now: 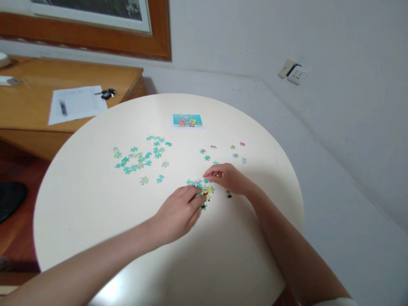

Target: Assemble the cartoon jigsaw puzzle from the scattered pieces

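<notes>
One plain whitish wall (344,140) takes up most of the view, scuffed here and there, with reddish-brown wood flooring (14,236) down at the left. Next biggest is the round cream table (79,212), smooth and a bit shiny near the front edge. Behind it on the left sits a wooden desk (35,85), with a wood-framed picture (95,37) hanging above.

Left hand (180,212) is palm down, fingers loosely spread and resting on the joined SpongeBob jigsaw section (206,192), around the middle of the table. Right hand (228,176) has thumb and forefinger nearly together over a teal piece (208,180) at the section's far edge; can't tell if it's actually gripping it.

Writing, for what it's worth: the sheet of paper (79,102) on the desk has print that's too faint to read. The SpongeBob picture card (187,121) toward the back of the table shows Patrick and SpongeBob under yellow lettering, too small to make out. No luck with brands on the wall outlet (298,74) either.

Smallest stuff: dark keys (108,94) by the paper, mostly teal loose pieces (127,170) left, and a few pink-and-yellow loose ones (235,155) right.
</notes>
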Available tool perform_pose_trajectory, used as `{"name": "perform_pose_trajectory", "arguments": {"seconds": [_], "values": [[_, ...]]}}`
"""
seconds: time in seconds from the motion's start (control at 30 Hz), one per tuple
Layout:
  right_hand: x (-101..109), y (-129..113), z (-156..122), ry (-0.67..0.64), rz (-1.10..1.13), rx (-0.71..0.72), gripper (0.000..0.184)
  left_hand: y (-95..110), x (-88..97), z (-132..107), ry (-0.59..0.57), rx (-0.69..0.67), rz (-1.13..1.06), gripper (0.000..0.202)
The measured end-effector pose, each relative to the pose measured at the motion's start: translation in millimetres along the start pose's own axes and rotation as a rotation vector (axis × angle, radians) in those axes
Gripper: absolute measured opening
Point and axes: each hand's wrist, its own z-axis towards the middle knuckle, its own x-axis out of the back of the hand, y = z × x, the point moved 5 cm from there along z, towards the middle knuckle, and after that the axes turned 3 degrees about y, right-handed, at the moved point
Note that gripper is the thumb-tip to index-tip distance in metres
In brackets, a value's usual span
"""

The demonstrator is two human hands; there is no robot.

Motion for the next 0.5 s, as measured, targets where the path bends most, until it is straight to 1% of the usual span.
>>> {"name": "perform_pose_trajectory", "arguments": {"seconds": [0.1,0.23,0.37,0.5], "values": [[0,-7,-2,-0.041,0.081,-0.018,0.014,-8,9.4,3,0.084,0.046,-0.074,0.026],[-4,-24,-7,-0.111,0.208,-0.017,0.015,-20,14.9,5,0.129,0.127,-0.139,0.023],[-12,-33,-9,-0.108,0.296,-0.012,0.014,-25,14.3,6,0.162,0.185,-0.226,0.015],[-19,-33,-9,-0.106,0.336,-0.011,0.017,-29,15.9,7,0.212,0.251,-0.306,0.010]]}}
